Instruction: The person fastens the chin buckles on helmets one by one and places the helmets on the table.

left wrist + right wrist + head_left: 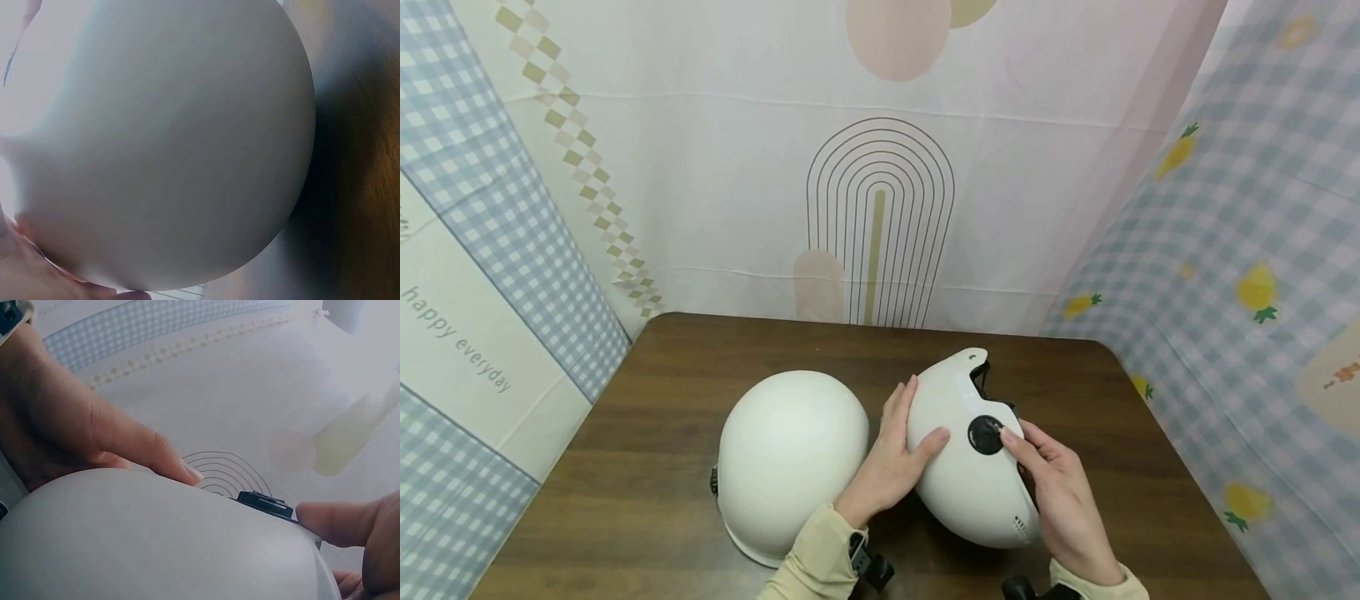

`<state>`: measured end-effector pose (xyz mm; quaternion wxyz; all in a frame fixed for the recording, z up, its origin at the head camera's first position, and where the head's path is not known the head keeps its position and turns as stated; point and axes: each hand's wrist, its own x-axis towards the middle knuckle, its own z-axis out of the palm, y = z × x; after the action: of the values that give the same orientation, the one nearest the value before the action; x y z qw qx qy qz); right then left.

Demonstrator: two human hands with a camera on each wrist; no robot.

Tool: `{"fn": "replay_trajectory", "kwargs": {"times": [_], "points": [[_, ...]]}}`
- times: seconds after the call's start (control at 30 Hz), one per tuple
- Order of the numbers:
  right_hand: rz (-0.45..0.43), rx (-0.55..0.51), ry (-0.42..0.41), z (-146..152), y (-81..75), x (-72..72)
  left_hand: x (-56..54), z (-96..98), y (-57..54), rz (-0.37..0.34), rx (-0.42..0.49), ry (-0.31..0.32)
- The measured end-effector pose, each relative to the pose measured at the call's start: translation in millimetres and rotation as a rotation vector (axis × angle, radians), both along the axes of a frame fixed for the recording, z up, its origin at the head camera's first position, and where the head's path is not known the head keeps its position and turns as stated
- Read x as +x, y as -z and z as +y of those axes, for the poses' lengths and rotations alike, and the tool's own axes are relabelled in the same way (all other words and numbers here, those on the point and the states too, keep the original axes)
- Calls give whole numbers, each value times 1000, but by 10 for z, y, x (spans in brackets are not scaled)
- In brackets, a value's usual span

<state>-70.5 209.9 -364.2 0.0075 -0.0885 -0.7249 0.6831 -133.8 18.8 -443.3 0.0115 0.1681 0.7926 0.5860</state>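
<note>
A white helmet (pixel 962 500) with a round black side knob (pixel 985 434) lies tilted on its side between both hands. My left hand (pixel 891 467) rests against its shell, fingers straight along the far side and thumb spread across the near side. My right hand (pixel 1063 492) grips the helmet's rim, its thumb at the edge of the knob, its other fingers partly hidden behind the shell. In the right wrist view, the right thumb (pixel 331 522) touches the knob (pixel 265 503). The shell (pixel 187 137) fills most of the left wrist view.
A second white helmet (pixel 793 458) stands just left of the left hand, with a small black part on its left edge. Both are on a dark brown wooden table (pixel 647 433). Patterned cloths (pixel 737 192) hang behind and at both sides.
</note>
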Motion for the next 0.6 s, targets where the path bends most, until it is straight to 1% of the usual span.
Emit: {"fn": "replay_trajectory", "kwargs": {"times": [0.3, 0.47, 0.6], "points": [[-41, -35, -15, 70, -41, -14, -5, -5, -42, 10, -2, 7], [-55, -95, -39, 123, -49, -31, -9, -8, -70, 26, -1, 7], [-52, -172, -88, 198, -49, -37, -5, -2, -83, 27, -1, 16]]}}
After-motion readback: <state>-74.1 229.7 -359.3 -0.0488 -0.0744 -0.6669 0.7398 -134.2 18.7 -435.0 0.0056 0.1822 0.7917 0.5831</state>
